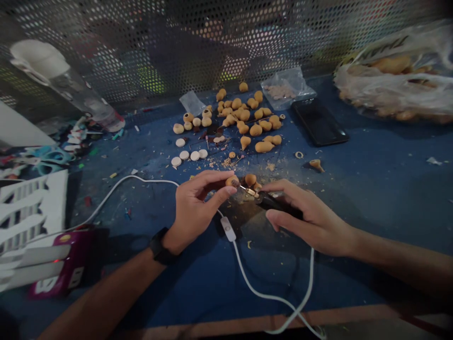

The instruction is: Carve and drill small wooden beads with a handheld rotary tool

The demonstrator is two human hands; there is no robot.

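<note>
My left hand (198, 203) pinches a small tan gourd-shaped piece (232, 181) between thumb and fingers. My right hand (304, 219) grips a black burning pen (278, 204), possibly a soldering iron, and its brass tip (248, 191) reaches the piece. A second tan gourd piece (250, 179) stands just beyond the tip. A white cable (255, 288) with an inline switch (228, 229) runs beneath my hands. Several similar gourd pieces (255, 130) lie scattered farther ahead, and several pale round discs (184, 155) lie to their left among wood shavings.
A perforated metal screen (212, 47) backs the blue, scuffed work surface (371, 189). A black phone (318, 122), a small zip bag (283, 89) and a plastic bag of gourd pieces (392, 78) lie at the back. Scissors (44, 158) and a magenta box (62, 264) sit left.
</note>
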